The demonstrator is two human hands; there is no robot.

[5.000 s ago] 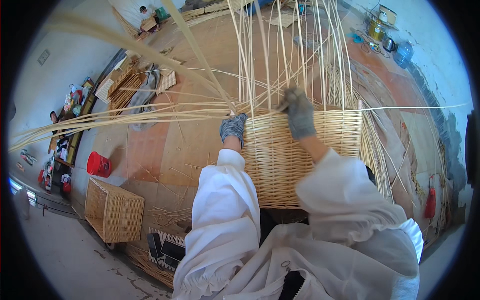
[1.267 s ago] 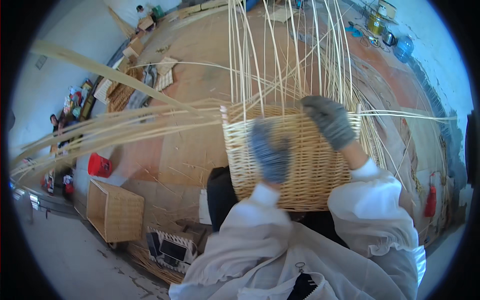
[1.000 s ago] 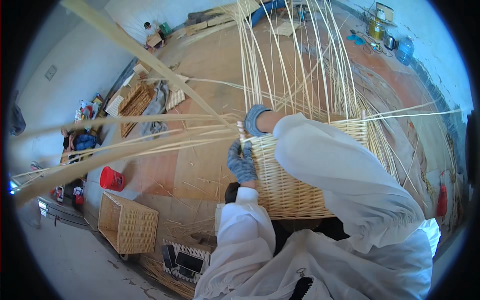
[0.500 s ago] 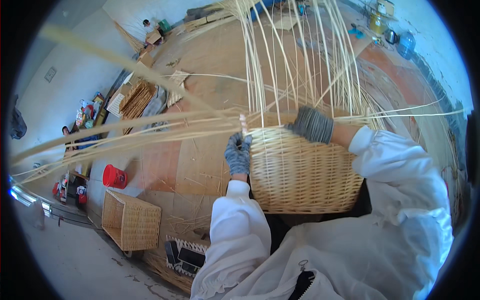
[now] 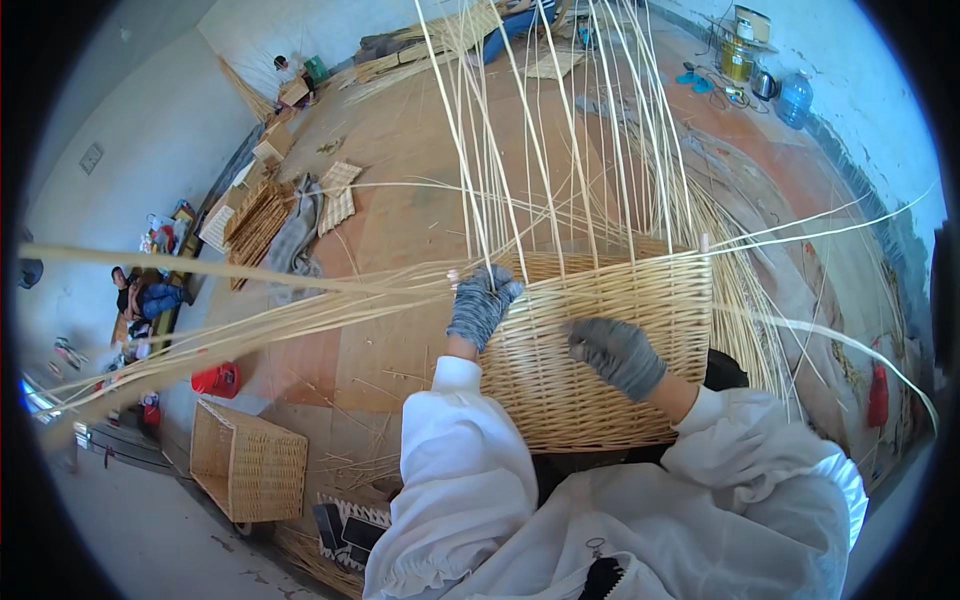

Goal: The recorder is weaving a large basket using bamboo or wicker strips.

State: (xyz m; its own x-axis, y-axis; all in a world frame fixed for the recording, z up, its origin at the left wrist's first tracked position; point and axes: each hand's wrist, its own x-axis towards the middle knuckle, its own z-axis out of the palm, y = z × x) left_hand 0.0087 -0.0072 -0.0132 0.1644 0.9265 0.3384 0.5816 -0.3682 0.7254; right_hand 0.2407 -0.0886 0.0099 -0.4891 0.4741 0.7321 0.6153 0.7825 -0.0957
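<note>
A half-woven wicker basket is in front of my lap, its side wall towards me. Tall pale rods rise from its top edge. My left hand, in a grey glove, is closed at the upper left corner around wicker strands, which run far out to the left. My right hand, gloved the same, is in front of the woven wall with fingers curled together; what they hold, if anything, is hidden. A blurred pale strand curves out past the basket's right side.
A finished-looking basket lies on its side at lower left, near a red bucket. Loose rods spread over the floor at right. A person sits at far left, another person at the back. A water bottle stands by the wall.
My right hand has come down from the top edge to the front of the wall. The basket has tilted slightly, and my left hand is now over its left corner.
</note>
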